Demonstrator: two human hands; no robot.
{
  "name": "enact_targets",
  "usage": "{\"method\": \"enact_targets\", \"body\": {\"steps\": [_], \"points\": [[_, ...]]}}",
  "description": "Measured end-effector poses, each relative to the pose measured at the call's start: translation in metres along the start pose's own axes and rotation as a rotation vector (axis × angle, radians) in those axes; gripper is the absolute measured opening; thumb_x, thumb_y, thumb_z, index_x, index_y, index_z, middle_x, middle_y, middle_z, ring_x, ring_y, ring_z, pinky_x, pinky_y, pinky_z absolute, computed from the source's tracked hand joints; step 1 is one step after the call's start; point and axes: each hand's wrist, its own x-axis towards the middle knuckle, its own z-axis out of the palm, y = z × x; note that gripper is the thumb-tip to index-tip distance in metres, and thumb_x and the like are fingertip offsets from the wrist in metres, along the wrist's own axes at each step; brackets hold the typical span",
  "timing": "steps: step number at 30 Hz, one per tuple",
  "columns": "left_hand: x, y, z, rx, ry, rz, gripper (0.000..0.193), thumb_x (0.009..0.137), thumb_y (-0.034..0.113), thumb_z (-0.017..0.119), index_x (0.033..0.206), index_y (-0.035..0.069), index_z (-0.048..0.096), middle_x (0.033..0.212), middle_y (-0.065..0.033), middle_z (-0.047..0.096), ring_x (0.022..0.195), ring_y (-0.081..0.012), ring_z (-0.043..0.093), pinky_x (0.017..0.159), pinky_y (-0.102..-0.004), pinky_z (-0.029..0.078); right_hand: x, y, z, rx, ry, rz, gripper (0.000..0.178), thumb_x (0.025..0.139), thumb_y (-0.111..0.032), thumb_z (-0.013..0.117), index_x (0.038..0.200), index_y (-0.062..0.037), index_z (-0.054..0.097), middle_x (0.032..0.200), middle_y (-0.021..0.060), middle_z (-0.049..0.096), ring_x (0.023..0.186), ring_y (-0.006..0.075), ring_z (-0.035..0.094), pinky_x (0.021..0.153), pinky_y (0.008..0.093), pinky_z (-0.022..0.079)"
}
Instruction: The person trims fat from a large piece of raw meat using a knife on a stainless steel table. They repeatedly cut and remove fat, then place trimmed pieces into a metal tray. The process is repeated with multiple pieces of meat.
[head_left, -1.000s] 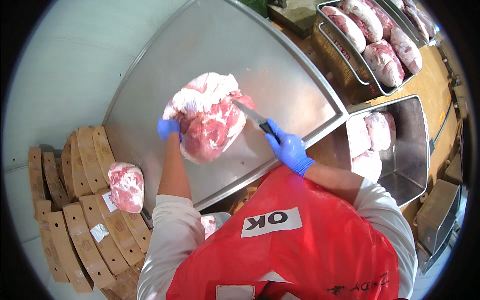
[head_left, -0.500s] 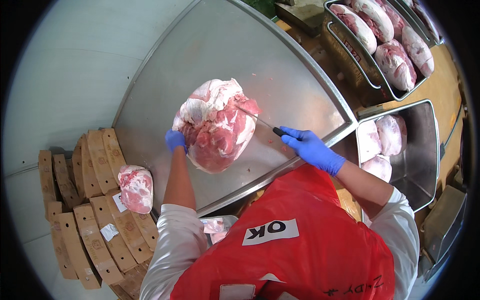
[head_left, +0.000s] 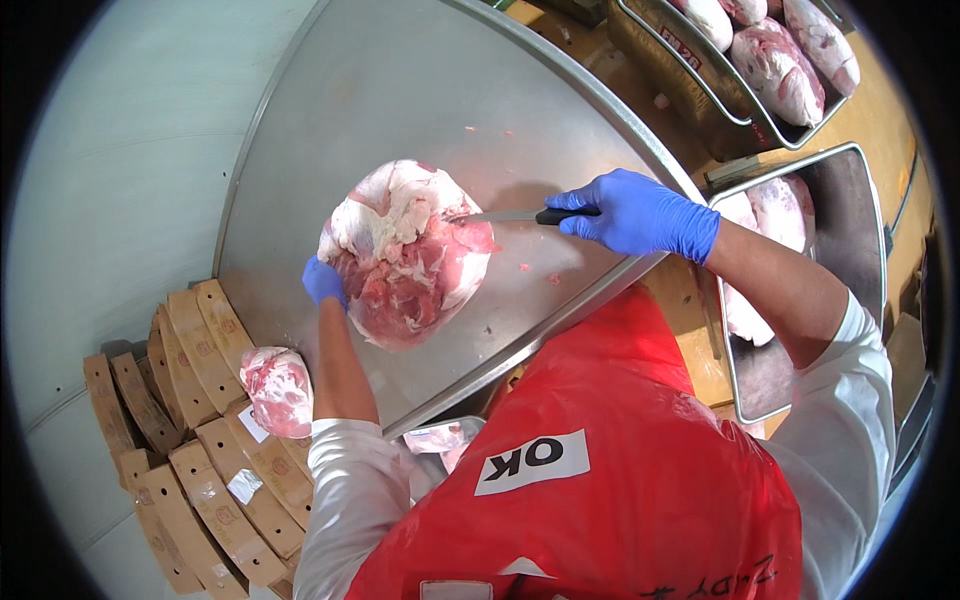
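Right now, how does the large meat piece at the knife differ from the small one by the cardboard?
The large meat piece looks clearly bigger than the small meat piece.
The left hand touches the large meat piece; no hand touches the small meat piece.
The knife meets the large meat piece's right side; no blade is at the small meat piece.
Both show pinkish-red and white.

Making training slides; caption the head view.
Left hand against a raw meat joint, right hand holding a knife to it.
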Motion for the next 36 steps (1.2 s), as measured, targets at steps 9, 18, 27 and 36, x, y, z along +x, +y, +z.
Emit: {"method": "enact_targets", "body": {"steps": [9, 18, 27, 36], "points": [[0.006, 0.001, 0.007, -0.206, -0.048, -0.106, 0.032, 0.104, 0.014, 0.050, 0.113, -0.003, 0.076, 0.100, -0.0097, 0.075, 0.087, -0.0185, 0.066, 0.079, -0.0384, 0.056, 0.004, 0.056, 0.051, -0.051, 0.108, -0.112, 0.045, 0.102, -0.043, 0.066, 0.145, -0.0281, 0.066, 0.095, 0.0173, 0.075, 0.082, 0.0395, 0.072, 0.075, 0.0490, 0.059], [0.024, -0.030, 0.006, -0.413, -0.027, -0.286, 0.031, 0.107, 0.019, 0.046, 0.097, 0.003, 0.070, 0.088, -0.0048, 0.067, 0.078, -0.0168, 0.062, 0.068, -0.0345, 0.055, 0.038, 0.105, 0.045, -0.255, 0.224, -0.453, 0.050, 0.104, -0.040, 0.062, 0.153, -0.0333, 0.057, 0.078, 0.0141, 0.066, 0.069, 0.0376, 0.067, 0.062, 0.0494, 0.055], [0.038, -0.057, -0.012, -0.164, -0.042, -0.103, 0.032, 0.110, 0.018, 0.044, 0.113, 0.002, 0.072, 0.096, -0.0060, 0.072, 0.084, -0.0171, 0.068, 0.068, -0.0327, 0.057, 0.060, 0.118, 0.019, -0.035, 0.027, -0.472, 0.046, 0.101, -0.033, 0.070, 0.146, -0.0287, 0.065, 0.100, 0.0126, 0.077, 0.085, 0.0371, 0.071, 0.079, 0.0453, 0.059], [0.038, -0.046, 0.002, -0.341, -0.094, -0.396, 0.029, 0.107, 0.024, 0.048, 0.108, 0.006, 0.072, 0.091, -0.0012, 0.069, 0.077, -0.0146, 0.064, 0.066, -0.0314, 0.054, 0.077, 0.110, 0.081, 0.150, 0.155, -0.530, 0.046, 0.100, -0.035, 0.071, 0.146, -0.0315, 0.065, 0.087, 0.0127, 0.074, 0.076, 0.0354, 0.070, 0.071, 0.0452, 0.059]]}}
